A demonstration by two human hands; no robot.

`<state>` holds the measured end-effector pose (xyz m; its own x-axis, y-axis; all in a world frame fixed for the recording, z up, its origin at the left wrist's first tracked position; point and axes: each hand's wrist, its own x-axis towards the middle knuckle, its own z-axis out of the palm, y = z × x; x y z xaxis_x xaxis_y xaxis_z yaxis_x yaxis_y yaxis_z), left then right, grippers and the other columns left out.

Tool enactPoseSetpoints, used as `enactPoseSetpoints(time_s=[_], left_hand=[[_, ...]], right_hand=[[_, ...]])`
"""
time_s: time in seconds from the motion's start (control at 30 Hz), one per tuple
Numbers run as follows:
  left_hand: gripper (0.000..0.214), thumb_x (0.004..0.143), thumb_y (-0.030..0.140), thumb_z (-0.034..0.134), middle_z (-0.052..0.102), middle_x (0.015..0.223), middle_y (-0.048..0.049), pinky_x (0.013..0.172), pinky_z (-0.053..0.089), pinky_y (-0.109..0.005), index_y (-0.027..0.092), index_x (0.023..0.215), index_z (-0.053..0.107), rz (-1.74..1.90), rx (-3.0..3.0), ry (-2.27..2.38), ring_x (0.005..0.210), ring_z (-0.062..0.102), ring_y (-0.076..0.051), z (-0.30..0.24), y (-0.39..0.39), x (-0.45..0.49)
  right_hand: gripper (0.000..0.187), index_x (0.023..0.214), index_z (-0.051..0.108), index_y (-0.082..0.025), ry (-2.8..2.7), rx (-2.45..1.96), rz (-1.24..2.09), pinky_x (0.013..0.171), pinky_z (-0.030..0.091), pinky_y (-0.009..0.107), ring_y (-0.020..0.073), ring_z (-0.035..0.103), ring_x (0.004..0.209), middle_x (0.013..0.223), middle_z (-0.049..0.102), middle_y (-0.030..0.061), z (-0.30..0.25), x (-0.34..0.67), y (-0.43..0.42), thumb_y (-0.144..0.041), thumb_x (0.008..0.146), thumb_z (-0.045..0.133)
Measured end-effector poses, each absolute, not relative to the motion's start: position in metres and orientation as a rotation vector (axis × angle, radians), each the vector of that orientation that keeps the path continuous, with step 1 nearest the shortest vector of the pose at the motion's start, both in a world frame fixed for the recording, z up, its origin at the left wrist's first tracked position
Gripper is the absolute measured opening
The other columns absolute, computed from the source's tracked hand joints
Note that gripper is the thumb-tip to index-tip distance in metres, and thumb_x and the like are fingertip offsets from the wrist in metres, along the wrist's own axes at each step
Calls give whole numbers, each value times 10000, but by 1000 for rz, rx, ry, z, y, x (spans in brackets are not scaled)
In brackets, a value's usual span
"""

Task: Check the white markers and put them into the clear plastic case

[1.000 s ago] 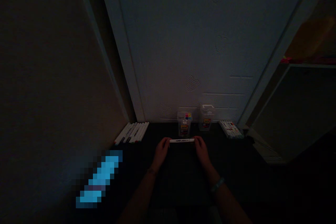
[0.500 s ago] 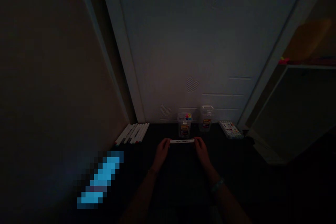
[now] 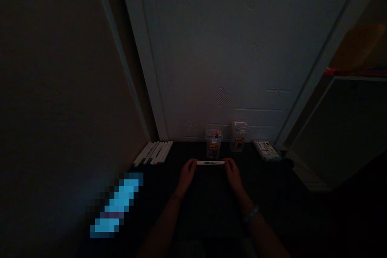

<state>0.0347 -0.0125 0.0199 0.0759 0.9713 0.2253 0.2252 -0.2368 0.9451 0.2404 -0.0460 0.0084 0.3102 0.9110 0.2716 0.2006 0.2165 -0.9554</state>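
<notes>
A white marker point(image 3: 211, 163) with dark print is held level between my two hands. My left hand point(image 3: 188, 172) pinches its left end, and my right hand point(image 3: 232, 171) pinches the right end. Just behind the marker stands a clear plastic container point(image 3: 213, 145) with a label and a lid with coloured marks. A second clear container point(image 3: 238, 139), with a white handle on top, stands a little farther back to the right. The room is dim, so fine print on the marker cannot be read.
Several white markers point(image 3: 154, 153) lie side by side at the left of the dark table point(image 3: 208, 205). A pack of markers point(image 3: 266, 150) lies at the back right. A pixelated bright blue patch point(image 3: 116, 205) shows at lower left. A pale panel point(image 3: 193, 48) with heart patterns rises behind.
The view has shifted very slightly. Both hands keep hold of the marker in nearly the same place, and its printed side looks slightly turned.
</notes>
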Motion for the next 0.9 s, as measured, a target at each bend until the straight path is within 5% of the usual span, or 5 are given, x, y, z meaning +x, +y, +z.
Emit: enactPoseSetpoints(time_s=[0.9], left_hand=[[423, 787, 521, 414, 560, 673, -4, 597, 388, -235, 169, 882, 629, 1236, 1603, 1232, 631, 500, -144, 19, -11, 36]], right_hand=[[306, 963, 579, -216, -1137, -1289, 689, 653, 415, 261, 166, 543, 724, 810, 604, 16, 11, 239, -49, -427, 816, 414]])
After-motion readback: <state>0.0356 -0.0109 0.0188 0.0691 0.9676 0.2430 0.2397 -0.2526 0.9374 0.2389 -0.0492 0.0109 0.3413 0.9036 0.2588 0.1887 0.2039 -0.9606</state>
